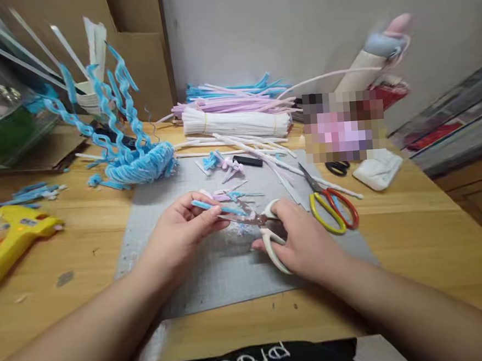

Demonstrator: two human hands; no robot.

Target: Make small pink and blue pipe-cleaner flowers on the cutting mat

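Between the thumb and fingers of my left hand is a short blue pipe cleaner, its free end pointing right. My right hand grips white-handled scissors by the loops. Their blades are spread, and the blue piece lies at or between them; the exact contact is too small to tell. Under the blades, bits of blue and white fuzz lie on the grey cutting mat. Just beyond my hands are small lilac and blue pipe cleaner pieces.
A blue coiled pipe cleaner structure stands at the left, behind a yellow glue gun. Red-and-yellow-handled scissors rest on the mat's right side. White pipe cleaners lie bundled at the back, near a white packet and black marker-like bar.
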